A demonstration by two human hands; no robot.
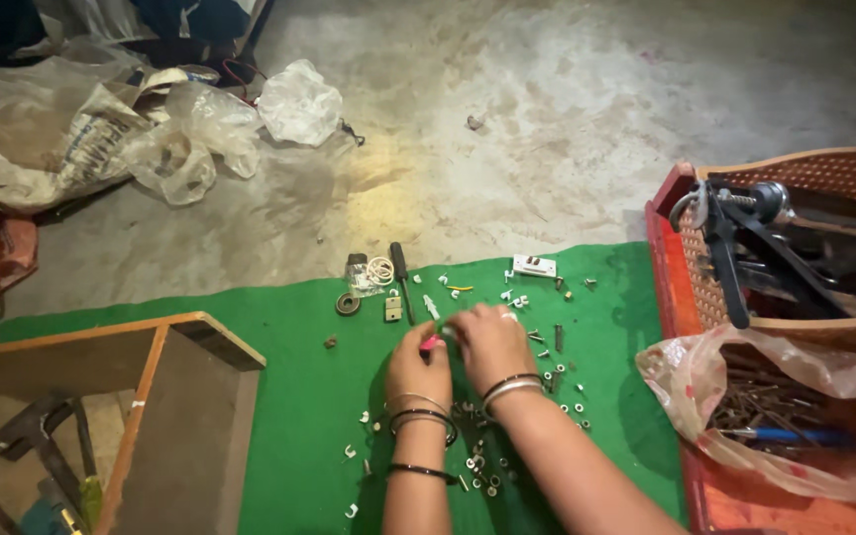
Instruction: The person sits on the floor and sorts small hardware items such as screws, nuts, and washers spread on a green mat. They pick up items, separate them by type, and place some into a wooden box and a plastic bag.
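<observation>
Here, above the green mat [289, 396], my left hand [418, 367] pinches a small pink piece [431, 343]; my right hand [492, 342] curls closed at its tip. It seems light, stiff, slippery—best pinched at the sides.

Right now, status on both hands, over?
Left hand pinching small pink piece. Right hand touching it. Loose screws scattered on green mat.

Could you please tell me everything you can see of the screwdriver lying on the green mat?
The screwdriver is small, with a dark, probably plastic handle and a thin metal shaft. It lies flat near the far edge of the green mat, handle away from the person and tip toward them. Neither hand touches it. A white ring lies just left of its handle, and a small brass-coloured piece lies left of its shaft. Its tip type is too small to tell.
</observation>
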